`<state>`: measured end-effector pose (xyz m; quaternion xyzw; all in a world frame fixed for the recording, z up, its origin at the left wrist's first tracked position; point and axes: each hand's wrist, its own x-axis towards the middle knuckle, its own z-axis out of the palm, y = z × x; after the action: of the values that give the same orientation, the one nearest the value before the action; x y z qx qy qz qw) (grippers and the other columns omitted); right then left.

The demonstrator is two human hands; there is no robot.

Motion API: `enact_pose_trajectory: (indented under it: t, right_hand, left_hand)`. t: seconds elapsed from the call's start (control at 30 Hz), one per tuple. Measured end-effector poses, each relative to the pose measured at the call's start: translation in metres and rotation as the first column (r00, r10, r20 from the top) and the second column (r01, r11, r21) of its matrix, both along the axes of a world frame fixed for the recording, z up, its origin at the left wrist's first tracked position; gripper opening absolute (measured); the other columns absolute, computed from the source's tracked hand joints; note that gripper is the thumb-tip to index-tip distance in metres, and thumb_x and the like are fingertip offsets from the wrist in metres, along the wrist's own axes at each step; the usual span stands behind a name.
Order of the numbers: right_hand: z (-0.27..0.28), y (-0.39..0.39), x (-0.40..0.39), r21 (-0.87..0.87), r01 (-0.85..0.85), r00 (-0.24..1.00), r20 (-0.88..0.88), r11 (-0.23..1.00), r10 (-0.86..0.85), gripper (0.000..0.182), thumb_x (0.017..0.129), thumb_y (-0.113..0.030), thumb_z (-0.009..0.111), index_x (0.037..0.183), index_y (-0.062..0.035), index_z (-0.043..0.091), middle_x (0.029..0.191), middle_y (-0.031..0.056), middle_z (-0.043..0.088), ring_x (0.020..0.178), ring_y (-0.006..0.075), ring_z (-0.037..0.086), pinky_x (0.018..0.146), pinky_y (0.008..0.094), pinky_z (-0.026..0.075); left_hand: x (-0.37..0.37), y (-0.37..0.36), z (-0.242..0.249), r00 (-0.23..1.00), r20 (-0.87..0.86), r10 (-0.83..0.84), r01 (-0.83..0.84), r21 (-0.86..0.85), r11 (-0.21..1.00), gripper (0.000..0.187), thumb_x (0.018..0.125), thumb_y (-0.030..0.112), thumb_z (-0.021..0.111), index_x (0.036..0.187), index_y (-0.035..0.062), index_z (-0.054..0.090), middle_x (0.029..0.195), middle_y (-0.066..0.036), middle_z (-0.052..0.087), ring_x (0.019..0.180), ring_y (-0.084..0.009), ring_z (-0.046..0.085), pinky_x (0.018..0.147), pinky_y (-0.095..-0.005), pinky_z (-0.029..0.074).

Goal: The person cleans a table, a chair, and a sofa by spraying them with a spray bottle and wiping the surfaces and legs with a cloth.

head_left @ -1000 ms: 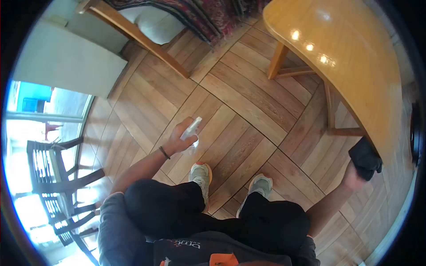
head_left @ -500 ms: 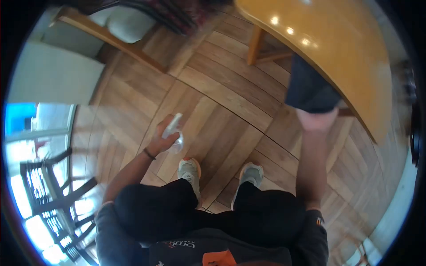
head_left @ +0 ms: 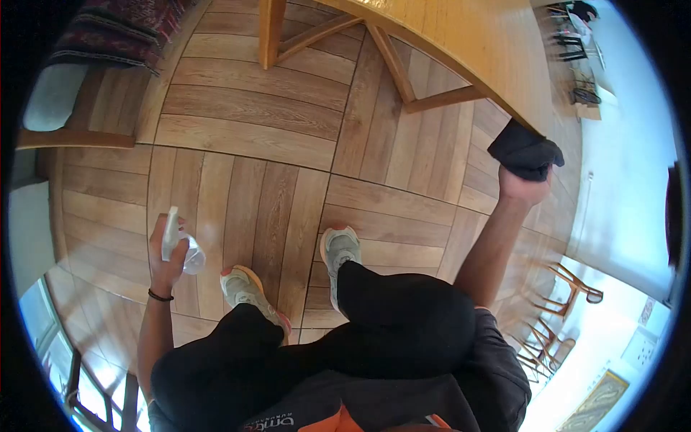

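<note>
My left hand [head_left: 167,252] is closed around a clear spray bottle [head_left: 193,257] with a white trigger head, held low over the wooden floor at the left. On the other side, my right hand [head_left: 525,189] grips a dark cloth [head_left: 524,150]. The cloth is bunched at the edge of the yellowish wooden table [head_left: 497,54] and touches or nearly touches its rim. My right fingers are mostly hidden beneath the cloth.
Angled wooden legs [head_left: 392,65] stand under the table. A chair with a pale seat [head_left: 54,97] is at the upper left, near a patterned red textile [head_left: 119,32]. Wooden chairs [head_left: 568,291] stand at the right, by a white wall [head_left: 622,180].
My view has turned, and the table now lies further up. The cloth, which hung down by the table side, is now bunched at its edge. The bottle stays in my left hand.
</note>
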<state>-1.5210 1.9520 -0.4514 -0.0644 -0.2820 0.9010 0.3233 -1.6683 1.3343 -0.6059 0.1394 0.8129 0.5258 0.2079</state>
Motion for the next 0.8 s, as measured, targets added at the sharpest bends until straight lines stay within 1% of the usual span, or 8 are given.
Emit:
enact_pose_trajectory:
  t: [0.17, 0.3, 0.37, 0.43, 0.47, 0.57, 0.7, 0.8]
  right_hand:
    - [0.044, -0.022, 0.042, 0.05, -0.061, 0.982, 0.185, 0.997, 0.05, 0.043, 0.101, -0.029, 0.039, 0.128, -0.0033, 0.061, 0.133, 0.014, 0.062, 0.124, 0.0309, 0.058, 0.112, 0.0484, 0.04]
    - [0.072, -0.026, 0.09, 0.181, 0.058, 0.992, 0.104, 0.982, -0.078, 0.048, 0.102, -0.036, 0.039, 0.134, -0.0051, 0.058, 0.142, 0.0137, 0.056, 0.133, 0.0319, 0.051, 0.116, 0.0514, 0.033]
    - [0.058, -0.022, 0.114, 0.197, 0.088, 0.996, 0.003, 0.976, -0.091, 0.05, 0.101, -0.039, 0.041, 0.137, -0.0081, 0.056, 0.145, 0.0119, 0.054, 0.136, 0.0322, 0.048, 0.118, 0.0533, 0.029]
    - [0.034, -0.029, 0.126, 0.161, 0.207, 0.978, -0.033, 0.965, -0.204, 0.05, 0.101, -0.04, 0.041, 0.139, -0.0092, 0.055, 0.145, 0.0113, 0.053, 0.136, 0.0324, 0.048, 0.118, 0.054, 0.029]
    - [0.038, -0.04, 0.124, 0.085, 0.176, 0.982, 0.053, 0.981, -0.181, 0.051, 0.102, -0.041, 0.041, 0.138, -0.0079, 0.056, 0.145, 0.0115, 0.054, 0.135, 0.0326, 0.048, 0.117, 0.053, 0.031]
    - [-0.01, -0.025, 0.158, -0.095, 0.17, 0.985, 0.013, 0.981, -0.169, 0.051, 0.103, -0.042, 0.04, 0.138, -0.0093, 0.057, 0.144, 0.0106, 0.054, 0.135, 0.0334, 0.049, 0.116, 0.0505, 0.034]
    - [-0.045, 0.002, 0.179, -0.263, 0.175, 0.984, 0.029, 0.949, -0.174, 0.049, 0.105, -0.039, 0.038, 0.137, -0.0069, 0.057, 0.143, 0.0125, 0.056, 0.133, 0.0325, 0.051, 0.115, 0.0503, 0.036]
    - [-0.073, 0.031, 0.192, -0.371, 0.175, 0.982, 0.0, 0.912, -0.189, 0.05, 0.104, -0.04, 0.039, 0.136, -0.0069, 0.057, 0.143, 0.013, 0.056, 0.132, 0.0342, 0.052, 0.115, 0.0506, 0.036]
  left_hand:
    - [-0.035, 0.09, 0.017, 0.916, -0.226, -0.332, 0.373, 0.176, 0.911, 0.04, 0.074, 0.007, 0.063, 0.113, -0.0003, 0.058, 0.096, -0.012, 0.056, 0.087, -0.0275, 0.057, 0.079, -0.0359, 0.047]
    - [-0.053, 0.178, 0.073, 0.718, -0.371, -0.589, 0.665, 0.114, 0.738, 0.039, 0.076, 0.009, 0.065, 0.114, 0.0009, 0.058, 0.096, -0.014, 0.056, 0.086, -0.0316, 0.057, 0.079, -0.0394, 0.048]
    - [-0.053, 0.223, 0.091, 0.601, -0.452, -0.659, 0.751, 0.039, 0.659, 0.039, 0.077, 0.009, 0.064, 0.115, 0.0024, 0.058, 0.098, -0.014, 0.058, 0.089, -0.0316, 0.058, 0.081, -0.0391, 0.047]
    - [-0.037, 0.265, 0.097, 0.583, -0.468, -0.664, 0.76, 0.024, 0.65, 0.037, 0.076, 0.008, 0.064, 0.112, 0.0024, 0.058, 0.096, -0.014, 0.058, 0.086, -0.0313, 0.058, 0.079, -0.0382, 0.048]
    - [-0.028, 0.284, 0.097, 0.58, -0.469, -0.666, 0.759, 0.015, 0.65, 0.036, 0.076, 0.008, 0.065, 0.111, 0.0025, 0.058, 0.094, -0.014, 0.058, 0.085, -0.0312, 0.059, 0.077, -0.0377, 0.048]
    - [-0.002, 0.342, 0.098, 0.604, -0.439, -0.665, 0.716, -0.067, 0.695, 0.033, 0.075, 0.007, 0.064, 0.107, 0.0027, 0.058, 0.091, -0.013, 0.057, 0.08, -0.0297, 0.058, 0.074, -0.0353, 0.048]
    - [0.04, 0.419, 0.098, 0.713, -0.509, -0.482, 0.597, 0.082, 0.798, 0.024, 0.068, 0.003, 0.063, 0.092, 0.0014, 0.057, 0.08, -0.014, 0.052, 0.071, -0.0307, 0.056, 0.064, -0.038, 0.045]
    - [0.064, 0.454, 0.093, 0.814, -0.459, -0.356, 0.482, 0.193, 0.854, 0.023, 0.067, 0.003, 0.062, 0.09, 0.0015, 0.058, 0.077, -0.011, 0.053, 0.064, -0.0252, 0.055, 0.059, -0.034, 0.044]
